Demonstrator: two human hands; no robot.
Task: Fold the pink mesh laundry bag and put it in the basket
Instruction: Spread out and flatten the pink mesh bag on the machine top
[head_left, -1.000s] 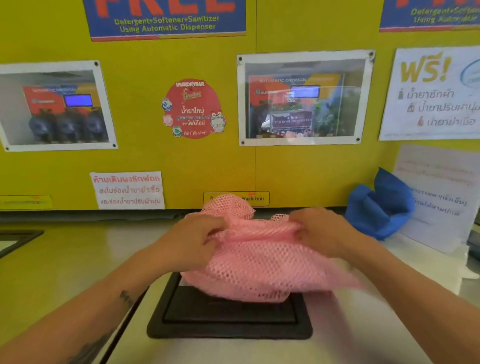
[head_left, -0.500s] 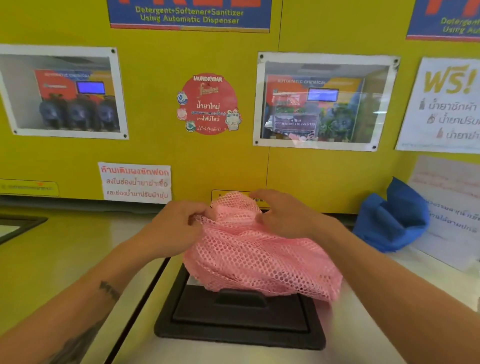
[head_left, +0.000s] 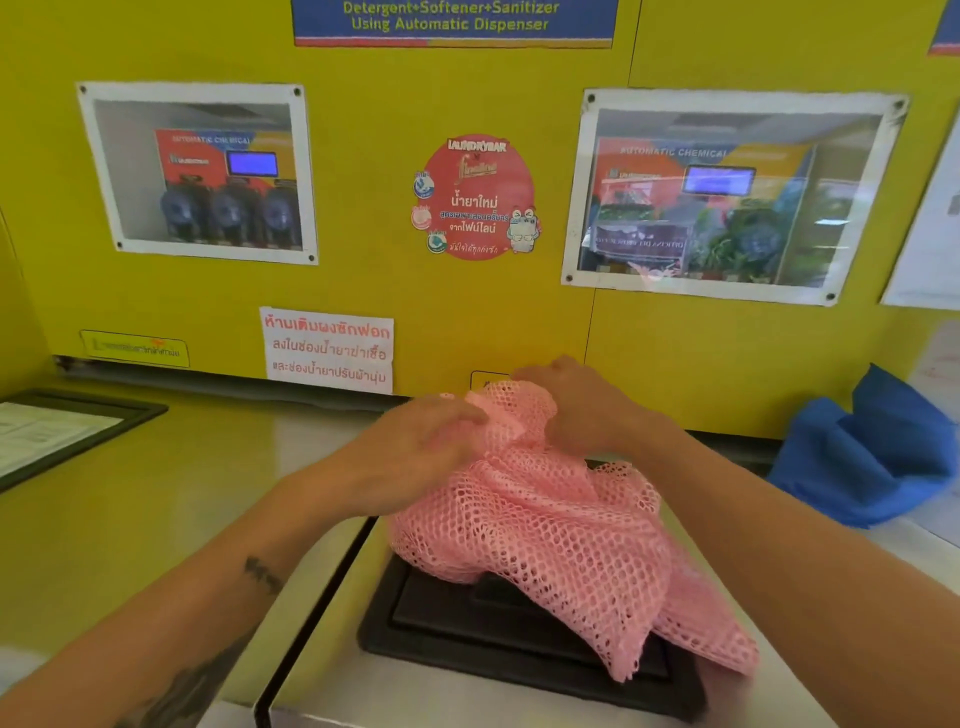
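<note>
The pink mesh laundry bag lies bunched on top of a washing machine, draped over a black lid panel. My left hand rests on the bag's upper left edge with fingers on the mesh. My right hand grips the top of the bag from behind, close to the yellow wall. The two hands are near each other at the bag's far end. The bag's lower right corner hangs over the panel's right side. No basket is in view.
A crumpled blue cloth or bag sits at the right against the yellow wall. A black-framed panel lies on the machine top at the left. Posters and paper notices cover the wall.
My right hand has moved left along the bag's top edge, from its right end to beside my left hand. The bag has bunched up and its right end now droops.
</note>
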